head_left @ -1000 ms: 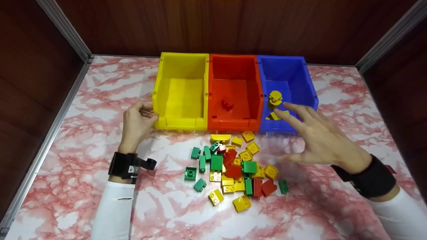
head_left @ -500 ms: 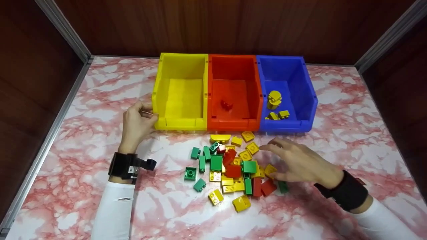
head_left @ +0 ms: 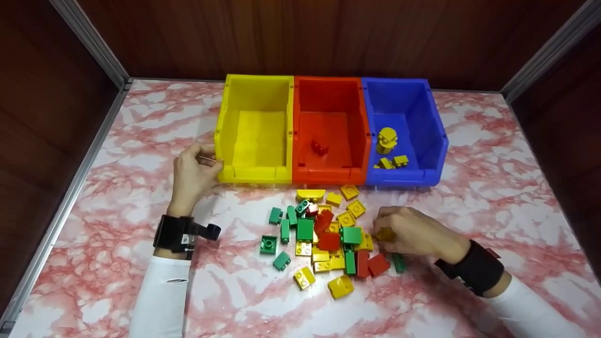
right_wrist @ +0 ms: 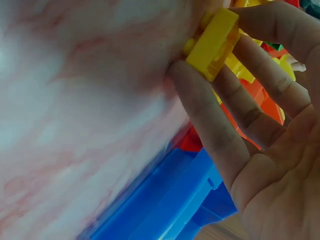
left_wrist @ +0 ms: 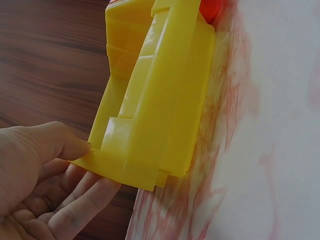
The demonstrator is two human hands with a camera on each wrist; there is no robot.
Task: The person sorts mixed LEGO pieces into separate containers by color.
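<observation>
My left hand (head_left: 195, 173) holds the left wall of the yellow bin (head_left: 256, 174) near its front corner. In the left wrist view the thumb (left_wrist: 75, 147) lies on the bin's rim, with the other fingers bent against the outside. At the right side of the brick pile, my right hand (head_left: 415, 232) pinches a yellow toy building brick (head_left: 386, 234). The right wrist view shows that brick (right_wrist: 214, 44) between the fingertips, its studs turned toward the table. A green brick (head_left: 399, 263) lies partly covered below this hand.
Next to the yellow bin stand a red bin (head_left: 328, 176) with a red piece (head_left: 319, 147) and a blue bin (head_left: 399, 178) with several yellow pieces (head_left: 387, 140). Green, red and yellow bricks (head_left: 328, 241) lie piled before them. Dark wooden walls (head_left: 324, 37) enclose the marbled table (head_left: 244, 305).
My right hand has come from over the blue bin down to the pile's right side, and its fingers have closed on a yellow brick there. The left hand has stayed on the yellow bin.
</observation>
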